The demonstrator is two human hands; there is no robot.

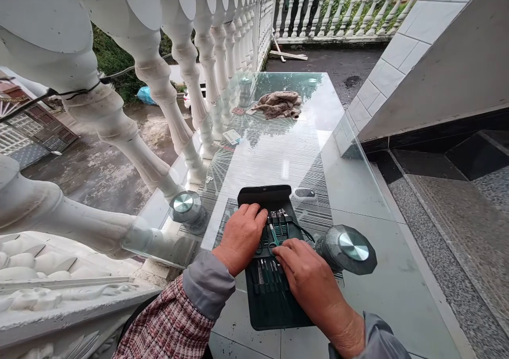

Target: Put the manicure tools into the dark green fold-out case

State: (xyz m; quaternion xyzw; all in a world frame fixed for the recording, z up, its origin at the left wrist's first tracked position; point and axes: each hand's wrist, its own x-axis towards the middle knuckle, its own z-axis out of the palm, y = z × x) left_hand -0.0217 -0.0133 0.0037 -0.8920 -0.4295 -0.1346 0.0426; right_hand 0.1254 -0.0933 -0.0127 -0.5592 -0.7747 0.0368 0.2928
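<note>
An open black case (263, 195) of small metal grooming tools (278, 222) lies on a glass table (358, 189), near its front edge. My left hand (240, 235) rests flat on the case's left half, its fingers stretched over the upper row of tools. My right hand (308, 277) lies on the case's right side, with fingertips curled onto a teal-handled tool (272, 235) in the middle. Whether those fingers grip the tool is not clear. A lower row of tools (266, 273) shows between my two hands.
A small oval object (305, 193) sits just right of the case. A crumpled brown cloth (278, 104) and a small box (231, 136) lie farther back. Round metal table fittings (183, 203) (352, 246) flank the case. A white balustrade (159, 83) runs along the left.
</note>
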